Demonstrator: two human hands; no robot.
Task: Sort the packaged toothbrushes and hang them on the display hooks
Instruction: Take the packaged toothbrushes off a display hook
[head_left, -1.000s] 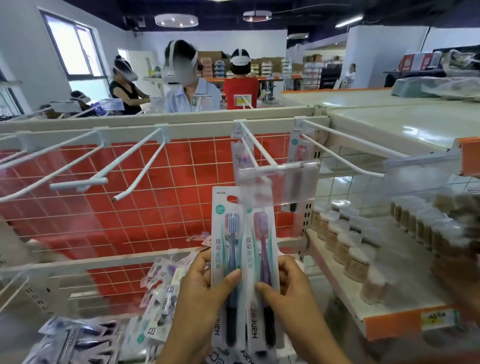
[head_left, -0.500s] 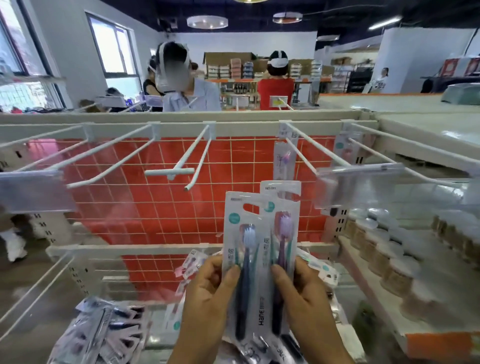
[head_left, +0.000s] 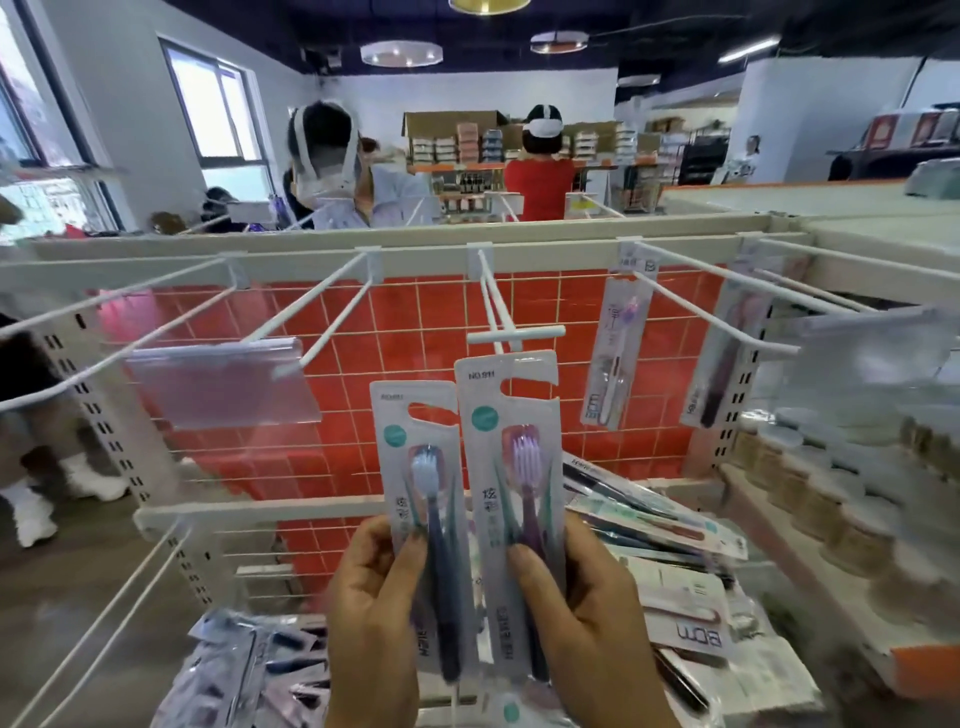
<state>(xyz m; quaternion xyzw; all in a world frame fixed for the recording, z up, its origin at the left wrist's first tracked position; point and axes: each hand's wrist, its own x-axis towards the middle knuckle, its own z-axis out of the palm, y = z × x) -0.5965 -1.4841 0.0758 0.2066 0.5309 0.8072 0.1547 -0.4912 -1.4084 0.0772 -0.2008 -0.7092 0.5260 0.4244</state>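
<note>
Holding 2 toothbrush packs upright below the center hook (head_left: 514, 332), I pinch the blue pack (head_left: 418, 499) in my left hand (head_left: 374, 618) and the purple pack (head_left: 511, 467) in my right hand (head_left: 582, 623), thumbs in front. They look light, thin, bendy and slick, so I'd grip low, leaving the hang slots free.

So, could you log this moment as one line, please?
left hand: holds blue toothbrush pack | right hand: holds purple toothbrush pack | centre hook: empty

Glossy plastic toothbrush packs (head_left: 506, 467); white-coated metal hooks (head_left: 498, 312)
</note>
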